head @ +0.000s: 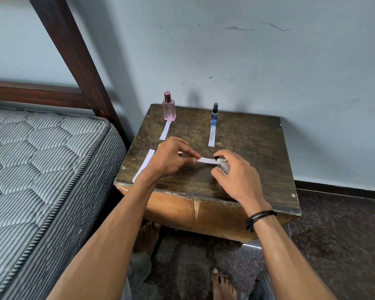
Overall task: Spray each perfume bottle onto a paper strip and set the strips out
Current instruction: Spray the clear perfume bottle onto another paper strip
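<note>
Hands at work over a worn wooden table (247, 137) beside a striped mattress (41, 159). Left hand (171, 158) pinching one end of a white paper strip (207, 160) between thumb and fingertips, held level above the tabletop. Right hand (236, 172) wrapped around a small clear bottle (222, 164), black nozzle aimed straight at the free end of that strip, touching or just short of it, hard to call. Dark cord bracelet (259, 217) on the right wrist. At the back edge, against the pale wall, a pink bottle (168, 107) standing upright, with a strip (165, 129) laid flat in front of it. Well to its right, a slim blue bottle (214, 114) with a black cap, upright too, and a strip (212, 136) lying just before it. Near the left edge of the table, a longer piece of white paper (146, 161), partly hidden under the left wrist. Bare feet on dark speckled floor below.
</note>
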Motion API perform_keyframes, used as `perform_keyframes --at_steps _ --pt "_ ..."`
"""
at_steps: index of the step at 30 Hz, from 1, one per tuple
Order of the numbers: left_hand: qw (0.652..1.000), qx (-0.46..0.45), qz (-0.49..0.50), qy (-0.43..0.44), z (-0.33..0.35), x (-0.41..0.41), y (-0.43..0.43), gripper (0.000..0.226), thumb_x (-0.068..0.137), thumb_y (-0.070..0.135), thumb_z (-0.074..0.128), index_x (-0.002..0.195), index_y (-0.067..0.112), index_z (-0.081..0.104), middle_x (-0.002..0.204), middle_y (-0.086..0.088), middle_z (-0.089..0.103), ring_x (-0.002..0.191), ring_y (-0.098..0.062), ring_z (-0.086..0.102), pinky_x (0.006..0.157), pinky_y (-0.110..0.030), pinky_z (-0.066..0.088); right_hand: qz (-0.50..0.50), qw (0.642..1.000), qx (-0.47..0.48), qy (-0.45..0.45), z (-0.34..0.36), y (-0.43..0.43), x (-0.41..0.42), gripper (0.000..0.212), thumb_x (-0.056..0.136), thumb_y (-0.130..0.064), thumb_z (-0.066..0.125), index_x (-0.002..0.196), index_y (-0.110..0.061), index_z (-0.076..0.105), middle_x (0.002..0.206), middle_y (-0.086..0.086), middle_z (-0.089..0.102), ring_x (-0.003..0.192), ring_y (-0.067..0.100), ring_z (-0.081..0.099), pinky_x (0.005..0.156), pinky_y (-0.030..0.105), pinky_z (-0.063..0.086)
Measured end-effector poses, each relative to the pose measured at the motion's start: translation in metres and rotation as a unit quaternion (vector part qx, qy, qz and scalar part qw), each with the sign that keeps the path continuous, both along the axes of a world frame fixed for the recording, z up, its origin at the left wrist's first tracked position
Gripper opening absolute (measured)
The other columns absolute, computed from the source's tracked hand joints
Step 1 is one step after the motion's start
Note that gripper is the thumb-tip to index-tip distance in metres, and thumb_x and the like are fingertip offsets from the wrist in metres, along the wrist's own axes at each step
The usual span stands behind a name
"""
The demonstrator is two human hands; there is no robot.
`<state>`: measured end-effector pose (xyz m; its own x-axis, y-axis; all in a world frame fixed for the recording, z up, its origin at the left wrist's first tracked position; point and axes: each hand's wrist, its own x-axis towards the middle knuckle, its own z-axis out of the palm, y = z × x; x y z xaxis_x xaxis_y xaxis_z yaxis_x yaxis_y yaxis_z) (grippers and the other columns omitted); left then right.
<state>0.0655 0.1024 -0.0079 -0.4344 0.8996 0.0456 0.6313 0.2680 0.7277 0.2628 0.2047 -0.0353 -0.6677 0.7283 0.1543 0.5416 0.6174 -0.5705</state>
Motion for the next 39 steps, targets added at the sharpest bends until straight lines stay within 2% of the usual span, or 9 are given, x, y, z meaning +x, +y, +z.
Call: perform_keyframes --at_steps 4,8,16,21,26,29,33,35,39 --pt "1.000 0.005 0.004 -0.022 -0.001 -0.001 0.001 0.017 0.076 0.023 0.086 0.089 0.034 0.082 0.096 0.032 0.057 0.101 0.031 0.043 0.080 -0.011 0.036 -0.006 1.000 0.013 -0.008 0.000 0.001 0.000 0.035 0.092 -0.040 0.065 0.127 -0.039 0.060 0.117 -0.008 0.068 0.085 0.022 0.067 0.064 0.032 0.047" --pt "0.998 0.022 0.008 -0.065 -0.002 -0.001 0.003 0.018 0.076 0.018 0.086 0.088 0.031 0.082 0.095 0.030 0.061 0.101 0.028 0.047 0.080 -0.005 0.036 -0.008 0.999 0.030 -0.030 0.000 -0.001 0.000 0.034 0.093 -0.041 0.064 0.127 -0.038 0.058 0.114 -0.007 0.068 0.085 0.024 0.068 0.065 0.035 0.052" --pt "0.993 0.031 -0.003 -0.110 0.001 0.000 0.002 0.020 0.076 0.012 0.085 0.086 0.029 0.083 0.083 0.036 0.066 0.102 0.023 0.052 0.083 -0.012 0.040 -0.013 0.999 0.031 -0.032 0.003 -0.003 -0.002 0.034 0.093 -0.039 0.064 0.126 -0.037 0.059 0.112 -0.008 0.067 0.086 0.025 0.068 0.068 0.038 0.056" --pt "0.991 0.041 -0.004 -0.128 0.003 0.000 0.002 0.018 0.077 0.011 0.085 0.087 0.026 0.083 0.092 0.023 0.070 0.102 0.022 0.053 0.091 -0.021 0.043 -0.009 0.999 0.031 -0.034 0.003 -0.003 -0.002 0.033 0.093 -0.040 0.064 0.125 -0.037 0.059 0.111 -0.008 0.067 0.085 0.023 0.068 0.067 0.038 0.057" --pt "0.991 0.041 -0.004 -0.124 0.003 0.000 0.002 0.019 0.078 0.011 0.084 0.087 0.027 0.082 0.092 0.022 0.070 0.102 0.022 0.053 0.091 -0.022 0.043 -0.003 0.999 0.037 -0.033 0.001 -0.001 -0.002 0.032 0.092 -0.040 0.065 0.123 -0.036 0.060 0.108 -0.009 0.067 0.083 0.023 0.067 0.063 0.033 0.051" --pt "0.991 0.042 -0.004 -0.123 0.003 -0.001 0.002 0.017 0.078 0.011 0.084 0.089 0.023 0.083 0.093 0.022 0.070 0.101 0.022 0.052 0.090 -0.019 0.042 -0.003 0.999 0.037 -0.027 0.000 -0.001 -0.002 0.031 0.092 -0.039 0.065 0.122 -0.035 0.060 0.109 -0.008 0.067 0.083 0.023 0.067 0.064 0.036 0.055" --pt "0.992 0.040 -0.004 -0.122 0.002 -0.002 0.002 0.016 0.078 0.011 0.084 0.091 0.020 0.083 0.094 0.020 0.069 0.100 0.025 0.051 0.087 -0.013 0.041 -0.024 1.000 0.009 0.014 -0.001 0.001 -0.002 0.032 0.091 -0.040 0.065 0.122 -0.039 0.060 0.109 -0.014 0.066 0.080 0.017 0.065 0.063 0.033 0.053" --pt "0.992 0.037 -0.004 -0.119 0.002 -0.003 0.002 0.016 0.078 0.011 0.084 0.092 0.019 0.083 0.094 0.020 0.069 0.099 0.026 0.051 0.085 -0.011 0.041 -0.037 0.999 -0.011 0.030 -0.001 0.003 -0.001 0.032 0.090 -0.041 0.065 0.122 -0.043 0.059 0.103 -0.017 0.064 0.076 0.013 0.063 0.061 0.030 0.049" --pt "0.993 0.034 0.000 -0.114 0.002 -0.004 0.002 0.017 0.078 0.011 0.084 0.092 0.020 0.083 0.096 0.020 0.068 0.099 0.027 0.050 0.085 -0.013 0.041 -0.062 0.995 -0.066 0.036 -0.001 0.010 0.005 0.032 0.089 -0.042 0.066 0.119 -0.049 0.057 0.089 -0.021 0.060 0.073 0.008 0.062 0.061 0.030 0.050"
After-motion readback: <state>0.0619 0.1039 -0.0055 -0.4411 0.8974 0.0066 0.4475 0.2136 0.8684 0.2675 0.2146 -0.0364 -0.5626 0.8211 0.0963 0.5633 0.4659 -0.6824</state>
